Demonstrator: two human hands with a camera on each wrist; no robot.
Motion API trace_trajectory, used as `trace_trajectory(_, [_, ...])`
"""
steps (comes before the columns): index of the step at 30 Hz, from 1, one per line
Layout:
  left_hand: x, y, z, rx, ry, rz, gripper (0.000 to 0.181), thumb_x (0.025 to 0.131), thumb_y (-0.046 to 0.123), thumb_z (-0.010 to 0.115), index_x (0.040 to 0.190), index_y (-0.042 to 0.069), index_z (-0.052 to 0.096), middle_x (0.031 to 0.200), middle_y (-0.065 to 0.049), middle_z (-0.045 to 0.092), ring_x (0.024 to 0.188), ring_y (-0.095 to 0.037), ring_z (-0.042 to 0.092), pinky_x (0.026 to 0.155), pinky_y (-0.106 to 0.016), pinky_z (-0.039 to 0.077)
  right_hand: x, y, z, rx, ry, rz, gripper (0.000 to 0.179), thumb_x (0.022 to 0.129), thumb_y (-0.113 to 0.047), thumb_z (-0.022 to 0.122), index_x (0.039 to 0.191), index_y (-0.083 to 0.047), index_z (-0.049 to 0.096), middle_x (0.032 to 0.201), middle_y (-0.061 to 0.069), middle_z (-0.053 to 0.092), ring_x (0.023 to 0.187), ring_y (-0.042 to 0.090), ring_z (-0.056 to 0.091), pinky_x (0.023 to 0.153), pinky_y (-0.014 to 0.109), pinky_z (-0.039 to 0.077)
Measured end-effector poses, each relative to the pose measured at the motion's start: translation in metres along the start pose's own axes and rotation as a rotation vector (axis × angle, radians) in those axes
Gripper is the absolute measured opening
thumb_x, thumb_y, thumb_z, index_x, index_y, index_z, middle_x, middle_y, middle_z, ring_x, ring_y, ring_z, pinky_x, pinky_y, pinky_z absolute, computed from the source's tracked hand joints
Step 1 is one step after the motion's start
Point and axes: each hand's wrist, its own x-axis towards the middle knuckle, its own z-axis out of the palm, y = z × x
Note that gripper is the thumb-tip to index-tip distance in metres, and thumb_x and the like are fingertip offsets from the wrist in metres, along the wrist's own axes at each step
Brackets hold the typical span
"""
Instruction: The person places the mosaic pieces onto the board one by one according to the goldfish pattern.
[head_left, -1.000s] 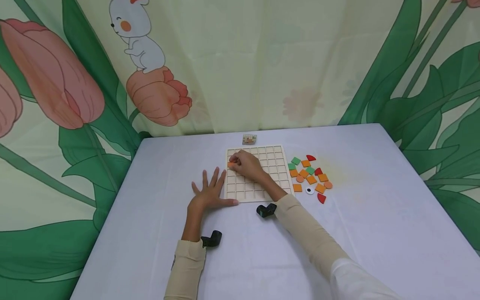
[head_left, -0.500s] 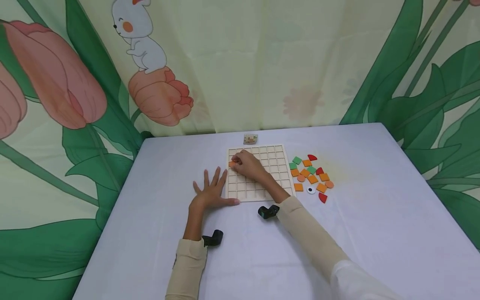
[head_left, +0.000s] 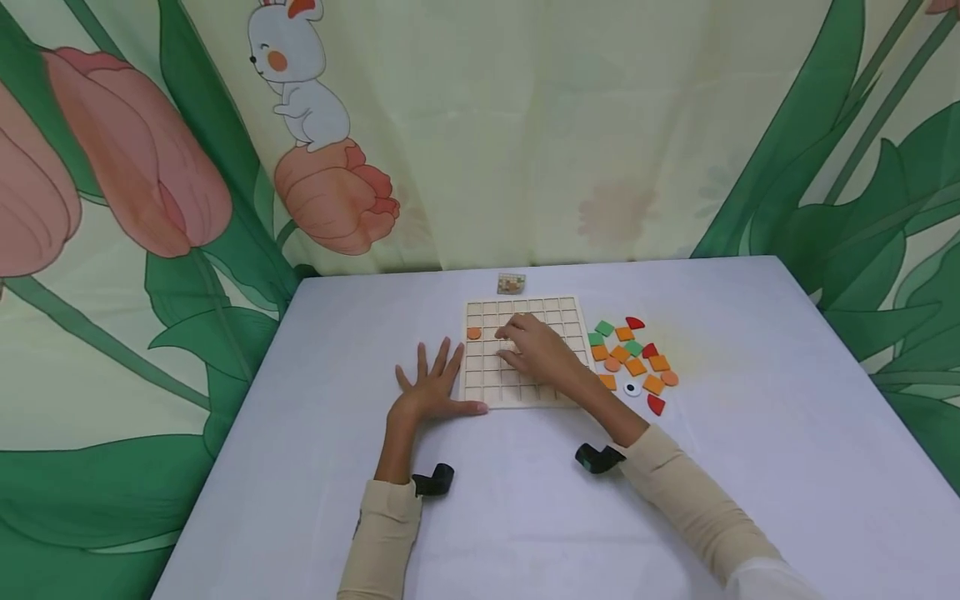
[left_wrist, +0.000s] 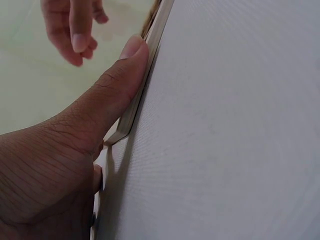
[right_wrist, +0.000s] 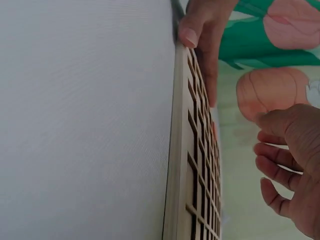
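Observation:
A pale wooden grid board [head_left: 480, 383] lies on the white-covered table. My left hand [head_left: 427, 398] is spread at its near left corner, with the thumb [left_wrist: 115, 80] along the near edge and the fingers by the left side. One orange round piece [head_left: 474, 333] sits in a cell of the leftmost column. Over the middle of the board hovers my right hand [head_left: 542, 350], to the right of that piece. In the right wrist view, its loosely bent fingers [right_wrist: 272, 167] and thumb hold nothing.
Right of the board lie several loose pieces: orange squares [head_left: 636, 367], orange rounds [head_left: 670, 378], green pieces [head_left: 604, 327], red quarter-rounds [head_left: 656, 405] and a white disc with a black dot [head_left: 632, 388]. A small patterned card [head_left: 512, 283] lies behind the board. A printed curtain [head_left: 480, 167] hangs beyond the table.
My right hand has let go of the orange round piece, leaving it in the left column, and has drawn back to the right. The left hand stays at the board's corner.

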Motion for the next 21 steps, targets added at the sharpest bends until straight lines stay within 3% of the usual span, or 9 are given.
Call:
trace_trajectory(7, [-0.001, 0.002, 0.001, 0.003, 0.006, -0.017, 0.117, 0.073, 0.075, 0.066, 0.159, 0.027, 0.002, 0.166, -0.002, -0.009, 0.148, -0.042, -0.020, 0.106, -0.078, -0.004, -0.059, 0.005, -0.017, -0.084, 0.049, -0.123, 0.029, 0.086, -0.025, 0.077, 0.112, -0.015, 0.070, 0.107, 0.002, 0.065, 0.104, 0.019, 0.060, 0.086, 0.032, 0.054])
trace_trajectory(14, [-0.002, -0.001, 0.007, -0.017, 0.014, -0.006, 0.118, 0.072, 0.076, 0.066, 0.158, 0.028, 0.003, 0.166, -0.001, -0.009, 0.148, -0.041, -0.020, 0.106, -0.078, -0.005, -0.107, 0.014, -0.024, -0.133, 0.066, -0.074, 0.031, 0.080, -0.025, 0.081, 0.108, -0.014, 0.073, 0.102, 0.001, 0.069, 0.101, 0.019, 0.063, 0.082, 0.033, 0.056])
trace_trajectory(21, [-0.002, -0.002, 0.003, -0.016, 0.020, 0.002, 0.118, 0.072, 0.076, 0.066, 0.158, 0.028, 0.002, 0.166, -0.001, -0.010, 0.148, -0.041, -0.020, 0.106, -0.078, -0.005, -0.128, 0.033, -0.030, -0.148, 0.185, -0.049, 0.026, 0.078, -0.021, 0.083, 0.101, -0.011, 0.075, 0.094, 0.000, 0.067, 0.088, 0.016, 0.062, 0.073, 0.030, 0.057])
